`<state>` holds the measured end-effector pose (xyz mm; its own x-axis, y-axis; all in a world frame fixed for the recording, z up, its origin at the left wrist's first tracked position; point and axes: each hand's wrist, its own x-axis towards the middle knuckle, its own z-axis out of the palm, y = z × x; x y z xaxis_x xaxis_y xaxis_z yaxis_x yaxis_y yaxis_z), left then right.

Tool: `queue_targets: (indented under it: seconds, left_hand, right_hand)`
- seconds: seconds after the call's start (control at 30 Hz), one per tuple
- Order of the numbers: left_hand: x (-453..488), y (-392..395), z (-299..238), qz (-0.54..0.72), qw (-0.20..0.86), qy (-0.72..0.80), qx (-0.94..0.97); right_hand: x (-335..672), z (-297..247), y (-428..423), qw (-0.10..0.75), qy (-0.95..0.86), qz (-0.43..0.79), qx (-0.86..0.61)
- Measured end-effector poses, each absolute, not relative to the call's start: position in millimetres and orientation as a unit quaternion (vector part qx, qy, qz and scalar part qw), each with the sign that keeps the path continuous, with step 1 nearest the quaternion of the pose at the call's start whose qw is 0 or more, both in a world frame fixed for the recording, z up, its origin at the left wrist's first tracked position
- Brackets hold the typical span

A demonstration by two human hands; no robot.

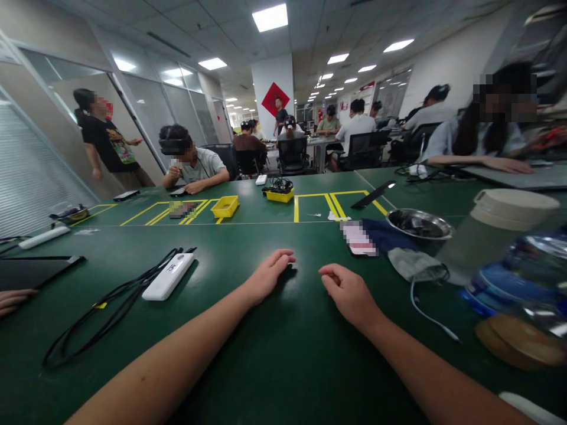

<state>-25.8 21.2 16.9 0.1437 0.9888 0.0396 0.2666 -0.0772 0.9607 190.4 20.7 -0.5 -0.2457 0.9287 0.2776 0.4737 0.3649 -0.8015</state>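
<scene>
My left hand (271, 274) hovers low over or rests on the green table (266, 366), fingers stretched forward and holding nothing. Across a short gap, my right hand (349, 294) has loosely bent fingers, and no object shows in it. The two hands are apart, fingertips turned towards each other. Left of my left hand lies a white power bank (169, 277) with a looped black cable (101, 316). Beyond my right hand is a phone (359, 238), blurred out in part, beside a grey cloth pouch (414, 264) with a pale cord.
At right stand a metal bowl (419, 224), a lidded jar (491, 236) and a blue water bottle (518, 271). Yellow trays (225, 206) and yellow tape lines lie further back. A person with a headset (195, 165) sits opposite; another person's hand (15, 300) is at far left.
</scene>
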Motion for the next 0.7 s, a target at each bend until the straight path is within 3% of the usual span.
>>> queue_targets:
  seconds: [0.1, 0.37, 0.57, 0.7]
  left_hand:
    - [7.6, 25.3, 10.2, 0.410, 0.473, 0.470, 0.622]
    - [7.3, 26.8, -8.7, 0.331, 0.259, 0.488, 0.765]
    - [12.6, 22.6, 2.5, 0.268, 0.208, 0.423, 0.840]
    - [14.3, 24.5, 5.7, 0.234, 0.193, 0.406, 0.862]
  right_hand:
    - [190.9, -4.6, 24.0, 0.393, -0.736, 0.229, -0.501]
    - [191.2, -15.3, 29.2, 0.355, -0.758, 0.188, -0.513]
    - [189.3, -13.5, 27.2, 0.380, -0.769, 0.259, -0.444]
    - [186.0, -6.6, 18.4, 0.338, -0.781, 0.161, -0.500]
